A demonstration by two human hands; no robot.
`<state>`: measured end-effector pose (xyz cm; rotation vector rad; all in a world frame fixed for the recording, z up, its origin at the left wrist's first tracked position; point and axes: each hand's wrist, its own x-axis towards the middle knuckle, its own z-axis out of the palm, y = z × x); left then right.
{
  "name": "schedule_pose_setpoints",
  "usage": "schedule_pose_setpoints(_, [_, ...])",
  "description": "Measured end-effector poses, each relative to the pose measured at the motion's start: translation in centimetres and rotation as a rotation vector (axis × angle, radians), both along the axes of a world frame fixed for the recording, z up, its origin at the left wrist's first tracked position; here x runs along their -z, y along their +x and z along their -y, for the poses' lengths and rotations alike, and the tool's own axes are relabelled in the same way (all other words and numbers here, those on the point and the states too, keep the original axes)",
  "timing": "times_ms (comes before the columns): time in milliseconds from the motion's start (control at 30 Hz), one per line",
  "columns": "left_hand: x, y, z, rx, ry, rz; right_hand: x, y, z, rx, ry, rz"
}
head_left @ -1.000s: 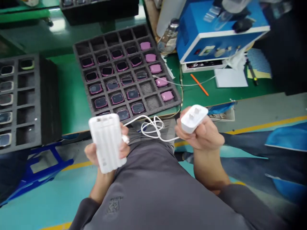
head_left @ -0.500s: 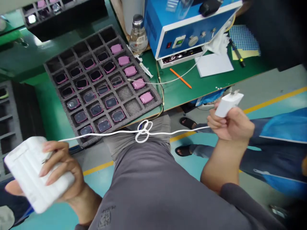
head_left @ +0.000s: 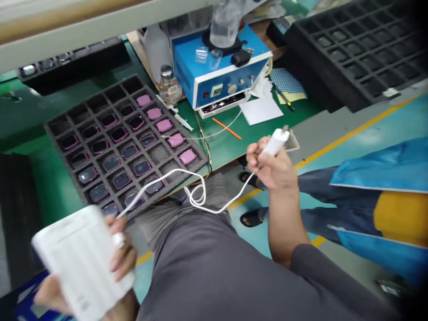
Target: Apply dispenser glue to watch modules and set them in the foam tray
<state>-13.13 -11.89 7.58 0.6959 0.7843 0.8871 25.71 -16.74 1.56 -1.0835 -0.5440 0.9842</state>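
At the lower left, my left hand [head_left: 123, 256] is closed around a white flat rectangular case [head_left: 83, 263] with rounded corners; its exact kind does not show. My right hand [head_left: 276, 167] grips a white charger plug [head_left: 274, 141] with its prongs pointing up and to the right. Between the hands a white cable [head_left: 220, 209] hangs slack, with a loose loop in its middle, in front of the grey trousers. Beyond the cable lies a grey foam tray [head_left: 75, 122] holding several dark-screened smartwatches [head_left: 122, 179] and a column of pink watch cases [head_left: 176, 140].
On the green bench stand a blue machine [head_left: 214, 84] and a glass jar [head_left: 170, 84]. An orange stick [head_left: 227, 129], a syringe [head_left: 183, 121] and white paper [head_left: 262, 110] lie near it. Black trays [head_left: 341, 67] are at the right. A person in blue [head_left: 377, 169] stands to my right.
The view has shifted, showing more of the bench's back and right. Both hands have come closer together, the cable has gone from nearly taut to slack, and the white case sits nearer the tray.
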Motion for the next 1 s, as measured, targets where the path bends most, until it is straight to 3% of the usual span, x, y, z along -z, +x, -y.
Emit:
schedule_pose_setpoints(133, [1.0,5.5,-1.1,0.398,-0.166,0.22,-1.4,-6.0,-0.3,-0.195,0.122,0.233])
schedule_pose_setpoints(200, [1.6,7.9,-1.6,0.513,-0.218,0.26,-2.0,-8.3,-0.5,-0.292,0.127,0.366])
schedule_pose_setpoints(333, [2.7,9.7,-2.4,0.549,-0.208,0.293,-2.6,-9.9,-1.5,-0.296,-0.028,0.455])
schedule_pose_setpoints(500, [2.6,9.2,-3.5,0.535,-0.224,0.242,-2.7,-8.1,-1.8,-0.291,-0.145,0.513])
schedule_pose_setpoints(600, [1.8,9.7,-4.1,0.381,-0.292,0.242,-2.5,-7.0,-1.5,-0.145,-0.129,0.418])
schedule_pose_setpoints(700, [0.6,11.0,-4.9,0.025,-0.407,0.333,-2.7,-6.9,-1.4,0.059,-0.046,0.284])
schedule_pose_setpoints(800, [-0.7,12.5,-6.1,-0.264,-0.514,0.45,-3.3,-8.1,-1.8,0.143,0.014,0.333])
schedule_pose_setpoints(900, [-1.6,13.3,-7.0,-0.39,-0.516,0.495,-3.9,-9.5,-2.5,0.155,0.073,0.45])
schedule_pose_setpoints(1000, [-1.8,13.3,-7.2,-0.372,-0.488,0.488,-4.5,-10.2,-3.2,0.119,0.123,0.48])
